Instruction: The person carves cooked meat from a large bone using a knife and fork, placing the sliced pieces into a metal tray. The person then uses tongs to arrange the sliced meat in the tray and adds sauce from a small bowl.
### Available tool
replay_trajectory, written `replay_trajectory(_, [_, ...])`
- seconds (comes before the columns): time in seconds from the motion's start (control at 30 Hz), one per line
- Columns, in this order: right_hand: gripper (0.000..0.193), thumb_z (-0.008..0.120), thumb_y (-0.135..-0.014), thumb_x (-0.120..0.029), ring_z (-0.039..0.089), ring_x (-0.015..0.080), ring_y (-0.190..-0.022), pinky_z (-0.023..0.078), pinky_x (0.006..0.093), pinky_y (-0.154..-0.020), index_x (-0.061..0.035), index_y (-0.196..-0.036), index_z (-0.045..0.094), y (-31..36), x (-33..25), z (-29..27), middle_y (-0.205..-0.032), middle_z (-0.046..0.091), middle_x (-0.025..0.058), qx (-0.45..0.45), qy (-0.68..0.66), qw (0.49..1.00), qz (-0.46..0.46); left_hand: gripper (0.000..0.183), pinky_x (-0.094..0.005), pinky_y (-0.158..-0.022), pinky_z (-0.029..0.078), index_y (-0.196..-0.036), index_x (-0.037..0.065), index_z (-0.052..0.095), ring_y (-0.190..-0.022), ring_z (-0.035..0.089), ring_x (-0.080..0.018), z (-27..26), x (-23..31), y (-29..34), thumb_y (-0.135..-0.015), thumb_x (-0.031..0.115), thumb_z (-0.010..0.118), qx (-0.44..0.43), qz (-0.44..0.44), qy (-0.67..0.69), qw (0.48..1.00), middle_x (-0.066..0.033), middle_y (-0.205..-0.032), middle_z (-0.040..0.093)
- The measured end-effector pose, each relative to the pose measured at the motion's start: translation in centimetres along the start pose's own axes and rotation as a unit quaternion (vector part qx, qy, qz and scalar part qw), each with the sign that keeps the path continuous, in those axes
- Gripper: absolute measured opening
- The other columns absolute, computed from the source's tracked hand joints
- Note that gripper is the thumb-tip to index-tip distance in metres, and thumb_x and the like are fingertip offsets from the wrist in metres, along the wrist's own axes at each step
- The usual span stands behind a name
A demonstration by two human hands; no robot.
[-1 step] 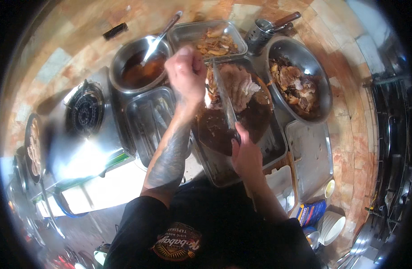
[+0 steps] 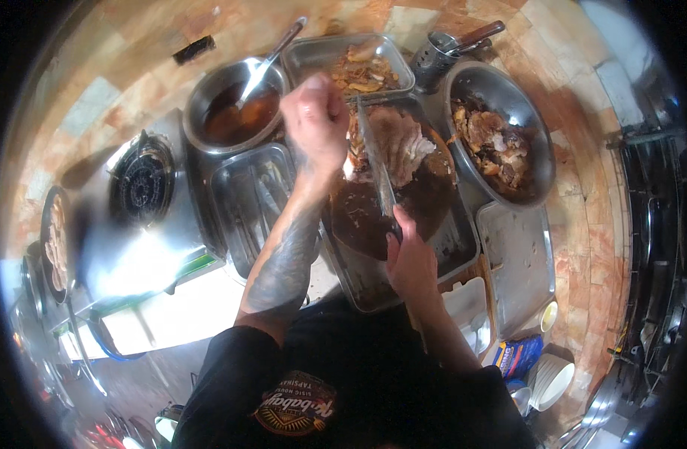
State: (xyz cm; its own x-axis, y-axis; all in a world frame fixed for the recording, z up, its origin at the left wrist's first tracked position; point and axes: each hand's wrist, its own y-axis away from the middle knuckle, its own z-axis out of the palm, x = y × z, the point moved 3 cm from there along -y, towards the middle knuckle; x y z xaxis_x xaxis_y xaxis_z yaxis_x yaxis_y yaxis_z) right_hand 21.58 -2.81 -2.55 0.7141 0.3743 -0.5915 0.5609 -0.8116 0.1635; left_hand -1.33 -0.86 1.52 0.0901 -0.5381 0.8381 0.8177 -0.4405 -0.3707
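A long knife point(image 2: 375, 157) is gripped by its handle in my right hand point(image 2: 412, 253). Its blade points away from me and lies across a piece of cooked meat point(image 2: 398, 144), which rests on a round dark chopping board point(image 2: 388, 221). My left hand point(image 2: 314, 122) is closed in a fist at the left side of the meat, level with the far part of the blade. Whatever its fingers may hold is hidden by the back of the hand. Under the board sits a metal tray point(image 2: 463, 243).
A steel bowl of brown sauce with a ladle point(image 2: 270, 61) stands far left, beside a long tray point(image 2: 231, 217). Beyond the board is a tray of meat pieces point(image 2: 366, 73). Right of it are a utensil holder point(image 2: 433, 63) and a steel bowl of meat point(image 2: 534, 142). A burner point(image 2: 143, 179) lies left.
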Motion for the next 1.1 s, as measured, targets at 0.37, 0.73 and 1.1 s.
replay_trajectory(0.37, [0.045,0.061,-0.090,-0.007,0.065,0.0459,-0.084,0.052,0.0494,-0.069,-0.0062,-0.133,0.047,-7.0,0.4,3.2,-0.090,0.066,0.0282,0.144,-0.056,0.973,-0.170,0.036,-0.0253,-0.042,0.030,-0.068,0.009,0.047,-0.044,0.040,-0.0159,-0.2,4.8,-1.9,-0.095,0.031,0.040,-0.005,-0.052,0.153,0.987,-0.0036,-0.056,0.046])
replay_trajectory(0.73, [0.047,0.060,-0.093,-0.012,0.066,0.0442,-0.085,0.055,0.0461,-0.071,-0.0149,-0.138,0.045,-2.0,0.1,-2.4,-0.094,0.067,0.0255,-0.005,0.015,0.997,-0.080,0.025,-0.0335,-0.043,0.033,-0.066,0.004,0.043,-0.045,0.044,-0.0186,-3.2,-1.1,-3.2,-0.090,0.007,0.049,-0.024,-0.033,0.026,0.999,-0.0061,-0.055,0.045])
replay_trajectory(1.1, [0.045,0.061,-0.094,-0.007,0.060,0.0388,-0.118,0.050,0.0426,-0.095,0.0016,-0.134,0.043,-8.9,-4.3,-3.5,-0.126,0.058,0.0269,0.215,-0.158,0.925,-0.272,0.044,-0.0314,-0.041,0.023,-0.069,0.010,0.043,-0.043,0.033,-0.0154,-0.5,0.9,-0.8,-0.093,0.046,0.040,0.016,-0.084,0.061,0.994,-0.0030,-0.054,0.035])
